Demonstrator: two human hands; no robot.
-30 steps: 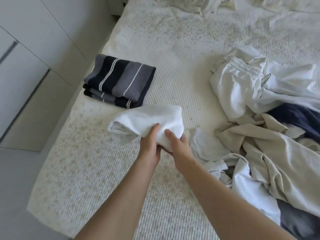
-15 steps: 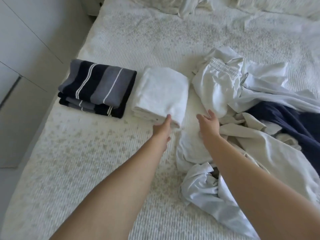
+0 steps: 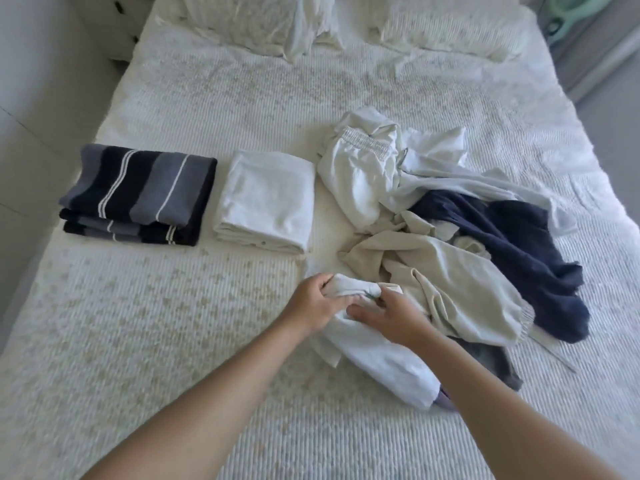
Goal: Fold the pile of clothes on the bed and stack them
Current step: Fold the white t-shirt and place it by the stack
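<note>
1. On the left side of the bed, a folded striped garment in navy and grey lies flat, with a folded white garment set just beside it, the two side by side, not stacked

2. At the near edge of the unfolded pile, the left hand grips a bunched end of a white garment, fingers curled round the cloth; the right hand, close against it, pinches the same bunch, so both hands are together and clamped on one piece

3. That white garment trails down toward the person, partly lying over a grey piece

4. To the right, a beige garment, white trousers with an elastic waistband and a dark navy garment remain tangled and unfolded

5. The step in hand appears to be picking the next item for folding; the next move likely calls for lifting it free of the beige cloth touching it and spreading it flat on the bare bed in front

6. Pillows lie at the head of the bed
</note>
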